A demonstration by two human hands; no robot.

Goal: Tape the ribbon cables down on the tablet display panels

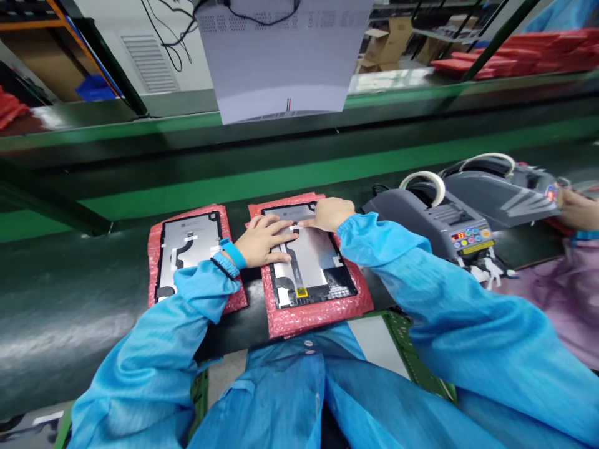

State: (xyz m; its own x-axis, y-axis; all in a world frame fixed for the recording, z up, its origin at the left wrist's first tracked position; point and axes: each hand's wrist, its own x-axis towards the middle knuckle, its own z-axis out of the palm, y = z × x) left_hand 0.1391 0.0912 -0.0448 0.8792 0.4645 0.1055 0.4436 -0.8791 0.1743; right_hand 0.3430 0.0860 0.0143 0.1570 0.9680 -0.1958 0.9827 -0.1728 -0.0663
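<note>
Desk: dark, smooth, with pale glare at its left side; a bright green strip runs along behind the work area. On the desk, directly before the person, a flat rectangular silver-and-black panel lies on a pink bubble-wrap sleeve. Left hand, blue band at the wrist: fingers spread, laid across the panel's upper left. Right hand: fingers curled, tips at the panel's upper part, near the left fingertips; cannot tell whether they pinch anything. To the left, a similar silver panel on its own pink wrap, partly covered by the left sleeve.

Right side of desk: two grey curved-body machines, the nearer with a red display and coloured buttons. A co-worker's hand is at the farther one.

Room: white perforated casing overhead; beyond, stacked red packets and cardboard boxes.
</note>
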